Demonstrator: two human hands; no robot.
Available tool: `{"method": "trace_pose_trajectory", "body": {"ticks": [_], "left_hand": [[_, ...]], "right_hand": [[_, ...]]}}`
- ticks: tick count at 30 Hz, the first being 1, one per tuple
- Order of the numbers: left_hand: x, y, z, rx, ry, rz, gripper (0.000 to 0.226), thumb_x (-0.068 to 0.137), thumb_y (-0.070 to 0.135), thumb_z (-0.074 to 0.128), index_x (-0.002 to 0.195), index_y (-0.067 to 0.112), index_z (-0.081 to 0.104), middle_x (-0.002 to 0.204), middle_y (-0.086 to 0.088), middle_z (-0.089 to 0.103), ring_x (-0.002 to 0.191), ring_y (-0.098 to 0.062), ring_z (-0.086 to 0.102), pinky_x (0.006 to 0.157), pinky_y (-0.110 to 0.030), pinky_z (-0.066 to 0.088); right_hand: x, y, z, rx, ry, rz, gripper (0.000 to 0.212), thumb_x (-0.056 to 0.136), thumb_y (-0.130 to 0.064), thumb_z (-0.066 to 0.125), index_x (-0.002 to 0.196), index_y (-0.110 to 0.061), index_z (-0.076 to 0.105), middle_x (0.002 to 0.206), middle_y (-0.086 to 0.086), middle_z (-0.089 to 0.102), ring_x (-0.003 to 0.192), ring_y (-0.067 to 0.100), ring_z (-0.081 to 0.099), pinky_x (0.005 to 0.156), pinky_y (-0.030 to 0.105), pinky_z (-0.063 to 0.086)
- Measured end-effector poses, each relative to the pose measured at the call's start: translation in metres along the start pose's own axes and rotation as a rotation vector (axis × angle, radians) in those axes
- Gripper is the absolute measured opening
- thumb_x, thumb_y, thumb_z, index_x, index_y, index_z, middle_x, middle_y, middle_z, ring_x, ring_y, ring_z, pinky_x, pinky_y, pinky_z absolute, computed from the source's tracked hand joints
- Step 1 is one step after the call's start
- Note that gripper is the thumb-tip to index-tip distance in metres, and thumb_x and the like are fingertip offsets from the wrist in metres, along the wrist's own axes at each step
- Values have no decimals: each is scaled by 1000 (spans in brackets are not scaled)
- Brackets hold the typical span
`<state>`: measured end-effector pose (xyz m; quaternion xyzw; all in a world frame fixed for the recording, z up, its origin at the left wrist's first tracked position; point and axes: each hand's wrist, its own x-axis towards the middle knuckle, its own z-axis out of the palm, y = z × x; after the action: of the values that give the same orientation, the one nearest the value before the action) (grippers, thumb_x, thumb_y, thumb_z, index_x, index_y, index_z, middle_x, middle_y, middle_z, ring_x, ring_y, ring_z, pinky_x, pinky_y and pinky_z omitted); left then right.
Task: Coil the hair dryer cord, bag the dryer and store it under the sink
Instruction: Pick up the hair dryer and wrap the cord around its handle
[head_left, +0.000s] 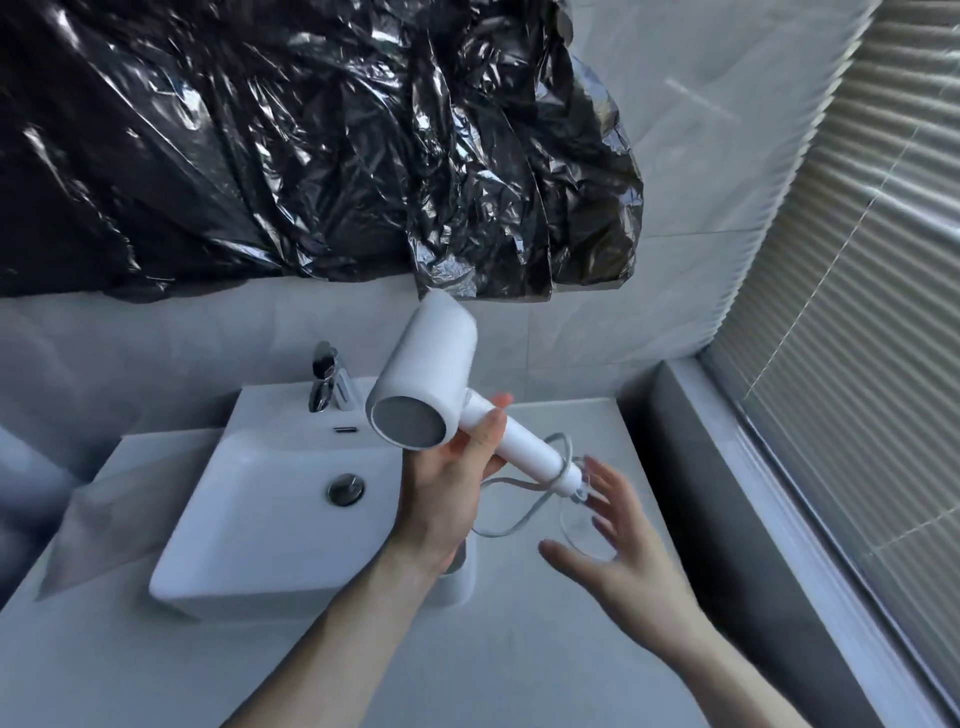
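Fingers of our left hand (457, 478) wrap the hair dryer (441, 384) handle above the sink (249, 499), our right hand (618, 530) spread empty by the cord (511, 525), which, we judge, may tangle if loops slip.

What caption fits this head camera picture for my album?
Left hand holds a white plastic hair dryer over the square white sink while the open right hand gathers its white cord.

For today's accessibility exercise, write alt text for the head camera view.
A left hand holds a white hair dryer by its handle above a counter, while the open right hand reaches for its loose cord. A white sink sits left; black plastic sheeting hangs above.
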<state>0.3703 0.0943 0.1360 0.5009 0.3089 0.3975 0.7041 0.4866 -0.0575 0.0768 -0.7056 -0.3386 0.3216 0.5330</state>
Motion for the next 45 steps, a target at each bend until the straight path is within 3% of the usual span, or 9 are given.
{"method": "trace_pose_trajectory", "body": {"ticks": [7, 11, 18, 23, 27, 32, 36, 40, 45], "left_hand": [[-16, 12, -37, -59, 45, 65, 27, 97, -1, 71, 122, 5, 66, 112, 0, 82, 121, -27, 73, 90, -37, 65], [-21, 28, -66, -81, 43, 98, 28, 96, -5, 70, 107, 21, 69, 113, -5, 79, 114, -17, 74, 94, -45, 64], [-28, 45, -105, -146, 84, 86, 40, 97, -4, 70, 135, 1, 60, 98, 9, 82, 95, 1, 78, 77, -29, 67], [-36, 52, -112, -170, 80, 73, 34, 97, -1, 71, 130, -1, 64, 91, 13, 83, 94, 1, 78, 86, -39, 68], [-43, 60, -108, -184, 34, 77, 19, 98, 1, 71, 116, 6, 71, 89, 12, 83, 94, 1, 78, 83, -33, 67], [-43, 78, -118, -131, 31, 109, 18, 99, -3, 67, 105, 14, 68, 83, 16, 82, 86, 4, 78, 81, -33, 68], [-34, 87, -142, -63, 97, 119, 13, 99, 5, 70, 111, 8, 68, 99, 1, 73, 96, -9, 71, 70, -31, 68], [-34, 95, -158, -153, 132, 55, 6, 102, 11, 65, 102, 14, 69, 108, -6, 74, 106, -21, 69, 63, -28, 65], [-44, 114, -158, -258, 80, 90, 10, 104, 11, 62, 106, 18, 68, 115, -7, 75, 116, -23, 70, 70, -32, 67]], "right_hand": [[-22, -39, 100, 493, 173, 222, 89, 67, -40, 86, 145, -41, 42, 140, -11, 62, 97, 8, 80, 94, 33, 56], [-46, -48, 111, 231, 178, 223, 48, 76, -54, 69, 121, -37, 68, 122, 0, 73, 60, -3, 62, 73, 22, 48], [-81, -71, 104, -20, 133, 15, 46, 94, -67, 58, 79, -33, 86, 127, -23, 63, 119, -3, 61, 90, 24, 42], [-87, -95, 103, -195, 152, -55, 26, 76, -53, 86, 88, -31, 76, 116, -25, 74, 113, -5, 65, 94, 22, 48], [-78, -86, 131, -363, 108, -83, 46, 67, -65, 86, 104, -39, 74, 115, -25, 72, 117, -8, 57, 97, 20, 47], [-79, -86, 133, -584, 140, -280, 26, 86, -49, 77, 68, -35, 66, 72, -23, 68, 92, 2, 59, 82, 20, 46], [-77, -107, 93, -114, 278, -301, 35, 104, -17, 66, 69, -14, 62, 62, -4, 61, 61, 8, 55, 61, 22, 43], [-41, -102, 51, 363, 592, -63, 33, 107, -20, 61, 75, -13, 60, 67, 4, 63, 51, 9, 63, 58, 27, 45], [-22, -70, 59, 464, 452, 354, 26, 104, -4, 61, 128, -6, 54, 98, 17, 72, 55, 14, 76, 44, 20, 56]]}}
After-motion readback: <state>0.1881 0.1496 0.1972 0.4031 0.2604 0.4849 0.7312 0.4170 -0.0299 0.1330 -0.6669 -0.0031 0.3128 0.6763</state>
